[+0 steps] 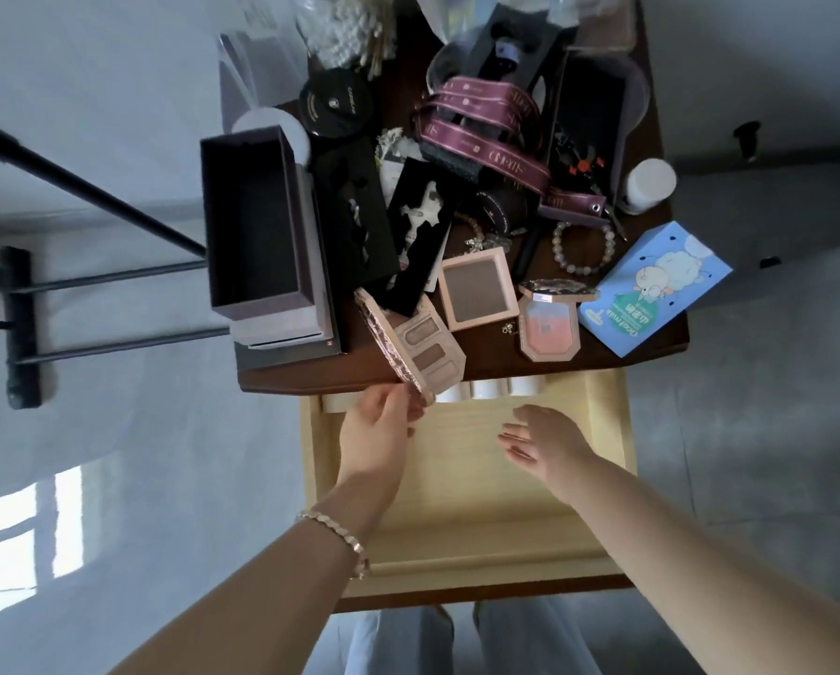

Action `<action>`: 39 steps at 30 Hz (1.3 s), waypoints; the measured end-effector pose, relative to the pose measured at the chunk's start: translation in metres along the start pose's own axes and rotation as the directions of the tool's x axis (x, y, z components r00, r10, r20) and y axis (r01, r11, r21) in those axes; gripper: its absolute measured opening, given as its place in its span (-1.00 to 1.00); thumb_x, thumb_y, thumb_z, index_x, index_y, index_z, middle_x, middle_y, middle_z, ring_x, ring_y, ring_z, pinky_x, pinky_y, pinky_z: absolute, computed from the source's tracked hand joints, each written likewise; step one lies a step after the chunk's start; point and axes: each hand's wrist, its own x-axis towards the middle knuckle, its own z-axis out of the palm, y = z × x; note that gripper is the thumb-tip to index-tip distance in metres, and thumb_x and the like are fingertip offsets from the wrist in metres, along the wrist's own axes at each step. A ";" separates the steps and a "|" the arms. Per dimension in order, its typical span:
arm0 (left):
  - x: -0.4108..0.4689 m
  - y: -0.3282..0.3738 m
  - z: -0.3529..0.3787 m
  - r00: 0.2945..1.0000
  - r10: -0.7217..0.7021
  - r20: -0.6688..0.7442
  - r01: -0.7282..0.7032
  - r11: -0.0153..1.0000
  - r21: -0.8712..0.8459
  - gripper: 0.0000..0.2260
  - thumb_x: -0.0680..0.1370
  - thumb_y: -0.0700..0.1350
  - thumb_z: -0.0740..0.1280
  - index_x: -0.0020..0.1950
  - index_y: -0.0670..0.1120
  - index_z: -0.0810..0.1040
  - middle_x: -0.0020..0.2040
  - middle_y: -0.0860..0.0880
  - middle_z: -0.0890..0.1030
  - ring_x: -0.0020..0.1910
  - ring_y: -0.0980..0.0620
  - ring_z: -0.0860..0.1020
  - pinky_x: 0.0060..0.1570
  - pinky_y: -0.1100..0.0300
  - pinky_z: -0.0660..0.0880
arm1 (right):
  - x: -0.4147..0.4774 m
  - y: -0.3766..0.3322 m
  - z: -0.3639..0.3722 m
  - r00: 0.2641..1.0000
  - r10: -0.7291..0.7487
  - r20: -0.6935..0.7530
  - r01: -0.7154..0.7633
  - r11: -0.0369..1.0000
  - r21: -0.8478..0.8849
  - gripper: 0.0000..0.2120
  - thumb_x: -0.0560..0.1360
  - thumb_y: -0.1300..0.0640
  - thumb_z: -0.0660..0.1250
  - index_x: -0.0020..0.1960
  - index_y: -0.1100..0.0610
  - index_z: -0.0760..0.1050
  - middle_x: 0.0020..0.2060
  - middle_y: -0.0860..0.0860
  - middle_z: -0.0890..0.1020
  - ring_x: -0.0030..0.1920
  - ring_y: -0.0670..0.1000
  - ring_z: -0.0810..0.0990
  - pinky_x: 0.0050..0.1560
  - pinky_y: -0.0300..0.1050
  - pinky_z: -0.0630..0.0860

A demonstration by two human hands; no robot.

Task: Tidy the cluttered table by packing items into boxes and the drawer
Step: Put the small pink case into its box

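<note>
Left hand (383, 423) pinches open palette (430, 353); right hand (542, 443) slack, empty. We fear lid (378, 331) above grip swinging, palette dropping into drawer (457, 484) below

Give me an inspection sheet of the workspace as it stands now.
Surface: dark table, crowded.
Job's things: drawer pulled open; open box at left, looks empty; eyeshadow palette, lid open, over the table's front edge.
Clutter: blue carton, bead bracelet, square compact, octagonal compact, ribbon.
Hands: left hand pinches the palette; right hand open above the drawer.
Cables: nothing seen.
Surroundings: grey floor; black stand at left.
</note>
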 end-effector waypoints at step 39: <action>-0.041 -0.036 0.043 0.900 0.063 0.432 -0.410 0.459 0.788 -0.38 0.42 0.14 0.41 0.33 -0.04 0.21 0.24 -0.01 0.49 0.13 0.01 0.53 0.04 0.12 0.50 | -0.029 0.036 -0.052 0.939 -0.294 0.178 0.318 0.939 -0.129 -0.74 0.53 0.28 0.23 0.16 0.03 0.41 -0.02 -0.01 0.62 -0.05 0.00 0.61 -0.20 -0.05 0.63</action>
